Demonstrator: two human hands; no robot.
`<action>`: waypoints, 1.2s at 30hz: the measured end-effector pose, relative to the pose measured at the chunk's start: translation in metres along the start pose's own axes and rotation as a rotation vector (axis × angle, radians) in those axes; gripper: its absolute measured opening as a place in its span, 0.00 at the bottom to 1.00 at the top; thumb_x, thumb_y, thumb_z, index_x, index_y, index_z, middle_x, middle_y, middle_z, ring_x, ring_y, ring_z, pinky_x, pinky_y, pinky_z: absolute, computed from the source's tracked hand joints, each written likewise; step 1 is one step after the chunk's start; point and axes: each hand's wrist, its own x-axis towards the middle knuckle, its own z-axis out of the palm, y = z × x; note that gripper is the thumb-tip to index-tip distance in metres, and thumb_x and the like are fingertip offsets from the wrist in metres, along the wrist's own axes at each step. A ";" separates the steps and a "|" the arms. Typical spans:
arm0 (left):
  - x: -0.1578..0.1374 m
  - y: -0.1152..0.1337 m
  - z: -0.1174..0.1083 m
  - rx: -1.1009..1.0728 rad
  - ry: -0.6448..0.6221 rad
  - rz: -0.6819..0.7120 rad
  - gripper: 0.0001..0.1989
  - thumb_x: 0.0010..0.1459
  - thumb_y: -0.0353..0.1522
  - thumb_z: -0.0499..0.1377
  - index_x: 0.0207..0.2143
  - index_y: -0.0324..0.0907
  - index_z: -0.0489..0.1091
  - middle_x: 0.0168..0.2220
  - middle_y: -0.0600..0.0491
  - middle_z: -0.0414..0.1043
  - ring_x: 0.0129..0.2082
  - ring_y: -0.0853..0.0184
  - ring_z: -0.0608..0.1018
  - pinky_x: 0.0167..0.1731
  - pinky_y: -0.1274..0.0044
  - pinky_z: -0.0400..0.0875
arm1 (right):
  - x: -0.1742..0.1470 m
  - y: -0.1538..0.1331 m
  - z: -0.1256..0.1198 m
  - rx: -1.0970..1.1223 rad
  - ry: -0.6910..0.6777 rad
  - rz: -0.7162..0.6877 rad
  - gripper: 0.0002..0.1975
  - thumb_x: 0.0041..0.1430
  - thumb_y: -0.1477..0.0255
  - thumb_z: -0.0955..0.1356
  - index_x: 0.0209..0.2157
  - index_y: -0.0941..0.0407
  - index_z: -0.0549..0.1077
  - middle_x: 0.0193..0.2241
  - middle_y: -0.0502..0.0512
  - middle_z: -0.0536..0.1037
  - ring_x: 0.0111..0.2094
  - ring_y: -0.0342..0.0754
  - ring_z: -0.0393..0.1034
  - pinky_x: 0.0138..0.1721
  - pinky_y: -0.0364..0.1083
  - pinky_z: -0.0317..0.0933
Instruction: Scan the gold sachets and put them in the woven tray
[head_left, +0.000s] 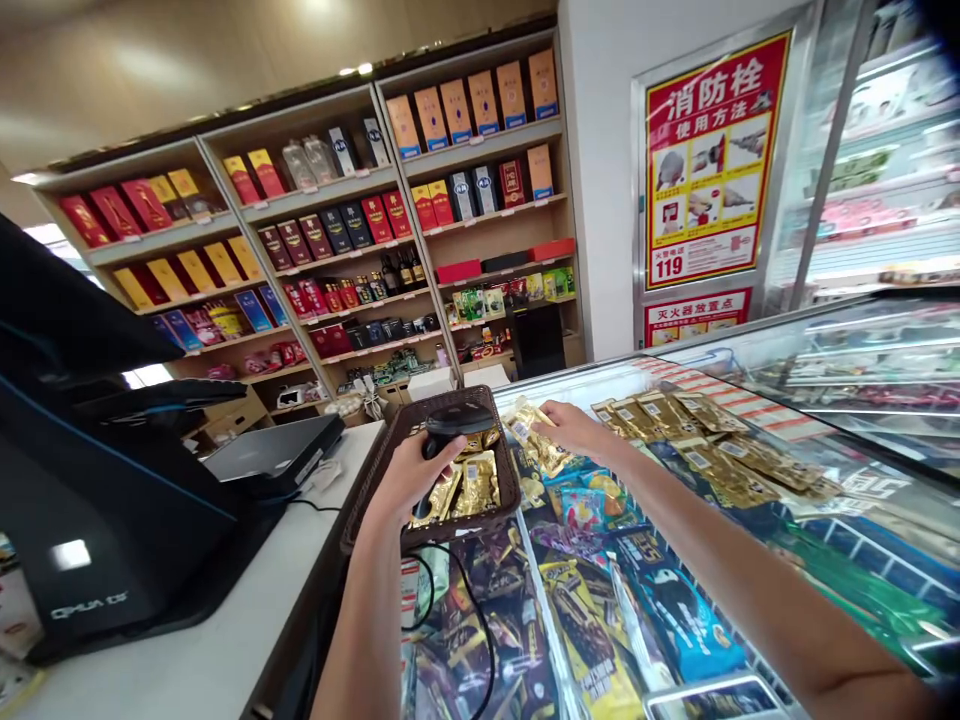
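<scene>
Over the freezer [622, 375], head view: left hand [409, 478] wrapped round the scanner [459, 420] above the basket [508, 470]; right hand [576, 430] pinching a gold packet [536, 440] just beside it | I'd hold the packet flat, label squarely facing the scanner | cord [490, 645] loops near the basket, might snag | gold pile [705, 465] right; till [142, 500] left, on the desk [247, 580]

Boxes [454, 105] line the shelves [495, 215]. Right of shelves: red poster [706, 160], then lit rack [855, 258] farther right. In front of shelves, left end: black register [112, 490], pale counter [247, 610].
</scene>
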 end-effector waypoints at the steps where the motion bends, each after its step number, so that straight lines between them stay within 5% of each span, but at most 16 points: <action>1: 0.001 0.000 0.002 0.006 -0.012 0.009 0.24 0.49 0.54 0.62 0.31 0.41 0.68 0.22 0.56 0.68 0.24 0.67 0.71 0.24 0.79 0.59 | 0.001 0.003 -0.003 -0.047 0.022 -0.010 0.11 0.60 0.63 0.66 0.38 0.57 0.70 0.35 0.56 0.75 0.33 0.47 0.68 0.29 0.42 0.55; 27: 0.000 0.009 0.017 0.026 -0.143 0.016 0.22 0.49 0.52 0.62 0.27 0.42 0.67 0.22 0.56 0.67 0.23 0.68 0.70 0.23 0.79 0.59 | -0.001 0.012 -0.015 0.013 0.022 0.110 0.10 0.60 0.66 0.65 0.38 0.57 0.71 0.35 0.55 0.76 0.31 0.46 0.68 0.27 0.41 0.54; 32: -0.001 0.004 0.004 0.000 -0.133 -0.007 0.23 0.47 0.53 0.63 0.25 0.42 0.67 0.21 0.54 0.68 0.23 0.67 0.70 0.23 0.78 0.59 | -0.002 0.016 -0.008 -0.032 0.019 0.073 0.10 0.59 0.64 0.66 0.37 0.56 0.72 0.34 0.55 0.77 0.32 0.47 0.68 0.28 0.41 0.56; 36: -0.002 -0.010 -0.024 -0.057 0.020 -0.067 0.25 0.44 0.54 0.65 0.28 0.41 0.68 0.22 0.54 0.68 0.23 0.67 0.71 0.23 0.78 0.59 | -0.002 0.018 0.007 -0.002 -0.019 0.049 0.12 0.58 0.62 0.66 0.38 0.56 0.72 0.34 0.55 0.77 0.33 0.47 0.70 0.28 0.41 0.57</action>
